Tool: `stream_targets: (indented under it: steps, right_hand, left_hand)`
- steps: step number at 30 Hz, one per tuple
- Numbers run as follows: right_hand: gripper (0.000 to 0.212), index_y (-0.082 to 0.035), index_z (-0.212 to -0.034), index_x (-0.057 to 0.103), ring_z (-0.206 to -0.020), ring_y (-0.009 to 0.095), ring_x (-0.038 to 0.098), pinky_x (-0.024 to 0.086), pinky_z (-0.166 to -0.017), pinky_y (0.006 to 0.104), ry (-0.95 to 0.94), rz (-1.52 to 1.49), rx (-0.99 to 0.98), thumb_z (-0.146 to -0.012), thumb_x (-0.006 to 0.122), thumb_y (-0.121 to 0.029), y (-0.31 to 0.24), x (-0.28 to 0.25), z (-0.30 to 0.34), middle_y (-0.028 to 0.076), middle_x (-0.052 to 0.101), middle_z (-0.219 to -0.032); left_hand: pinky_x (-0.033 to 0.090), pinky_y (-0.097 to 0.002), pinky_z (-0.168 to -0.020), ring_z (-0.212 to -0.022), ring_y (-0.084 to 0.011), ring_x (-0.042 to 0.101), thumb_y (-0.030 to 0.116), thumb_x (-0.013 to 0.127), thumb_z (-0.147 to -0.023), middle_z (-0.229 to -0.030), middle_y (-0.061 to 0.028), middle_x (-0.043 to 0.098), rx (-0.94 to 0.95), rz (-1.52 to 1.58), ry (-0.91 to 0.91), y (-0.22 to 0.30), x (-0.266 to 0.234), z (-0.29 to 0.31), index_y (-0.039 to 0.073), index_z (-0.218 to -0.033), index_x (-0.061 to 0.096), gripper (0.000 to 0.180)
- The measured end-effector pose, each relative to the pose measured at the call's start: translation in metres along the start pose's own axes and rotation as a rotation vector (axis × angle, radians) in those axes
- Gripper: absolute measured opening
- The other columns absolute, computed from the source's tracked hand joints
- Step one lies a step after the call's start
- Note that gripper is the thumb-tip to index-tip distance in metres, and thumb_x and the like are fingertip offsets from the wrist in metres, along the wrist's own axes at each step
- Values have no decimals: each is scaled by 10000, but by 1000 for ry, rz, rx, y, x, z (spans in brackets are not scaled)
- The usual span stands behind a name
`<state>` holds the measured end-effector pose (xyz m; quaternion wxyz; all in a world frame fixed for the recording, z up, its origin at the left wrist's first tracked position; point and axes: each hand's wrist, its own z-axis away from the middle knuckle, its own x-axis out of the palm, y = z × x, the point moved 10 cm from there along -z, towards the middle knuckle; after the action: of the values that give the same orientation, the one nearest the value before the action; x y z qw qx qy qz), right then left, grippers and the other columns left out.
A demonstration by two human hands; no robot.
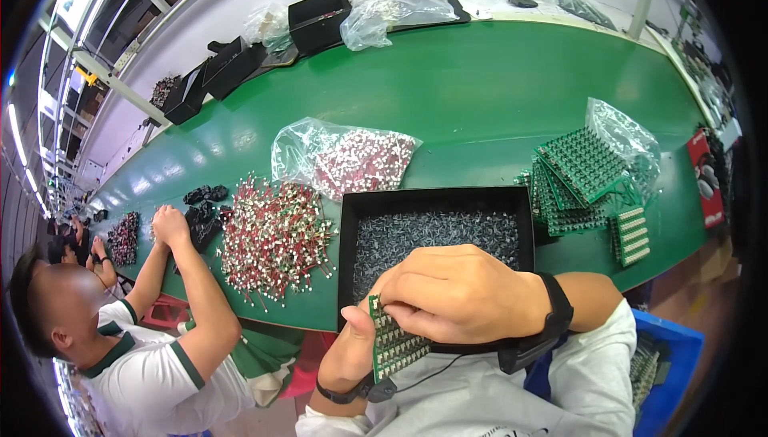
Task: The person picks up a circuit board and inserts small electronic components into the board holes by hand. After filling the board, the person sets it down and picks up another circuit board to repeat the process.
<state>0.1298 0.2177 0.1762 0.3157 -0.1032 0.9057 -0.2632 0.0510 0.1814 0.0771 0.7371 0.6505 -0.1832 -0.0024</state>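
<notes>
My left hand (350, 355) grips a green circuit board panel (400, 347) with rows of small pale parts, held tilted over the near edge of a black tray (347, 265). Across the panel's upper edge reaches my right hand (460, 293), its fingers pinched together at the board; whatever sits between the fingertips is hidden. Beneath and beyond my hands the tray holds a mass of small grey-blue parts (432, 233), too small to name. Each wrist wears a black band.
Left of the tray lies a heap of red-and-white wired connectors (276, 237), with a clear bag of them (364, 161) behind. Stacked green boards (572, 177) stand on the right, near a blue crate (668, 357). A co-worker (152, 341) sits at the left.
</notes>
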Motion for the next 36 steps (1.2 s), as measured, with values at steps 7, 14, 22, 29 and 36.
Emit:
stream_targets:
  steps: [7,14,22,29,36]
  right_hand:
    - [155,-30,-861,669,-635,233,626,517,-568,343,79,-16,66,-718,727,-16,5,-18,-3,75,651,-785]
    - [155,-16,-876,663,-750,239,660,546,-621,339,22,-14,13,-743,740,-24,-1,-2,-2,96,662,-843]
    - [174,-32,-806,619,-679,236,624,525,-569,340,105,35,44,-683,737,4,3,-19,-2,55,684,-832]
    - [204,-43,-904,658,-700,229,634,546,-596,326,-59,62,1,-729,758,-77,-12,11,5,66,612,-847]
    - [157,-45,-858,635,-679,260,620,532,-600,357,23,-24,10,-733,727,-64,-7,6,5,73,591,-773]
  left_hand:
    - [366,-332,-1054,-1222,-188,484,775,252,-936,-1289,-122,518,20,168,75,-4,-2,1,-97,-1434,359,1010]
    - [340,-354,-1104,-1318,-235,442,723,202,-968,-1406,-157,463,54,6,34,3,1,1,-84,-1482,311,963]
    - [367,-341,-1079,-1286,-199,474,756,224,-941,-1390,-138,486,1,178,23,-4,3,-2,-79,-1498,282,1005]
    - [325,-337,-1116,-1332,-238,443,781,173,-923,-1436,-173,448,26,0,16,11,3,-5,-83,-1500,277,1044]
    - [360,-341,-1095,-1319,-239,459,691,242,-989,-1428,-185,447,17,79,29,9,5,-8,-85,-1490,286,925]
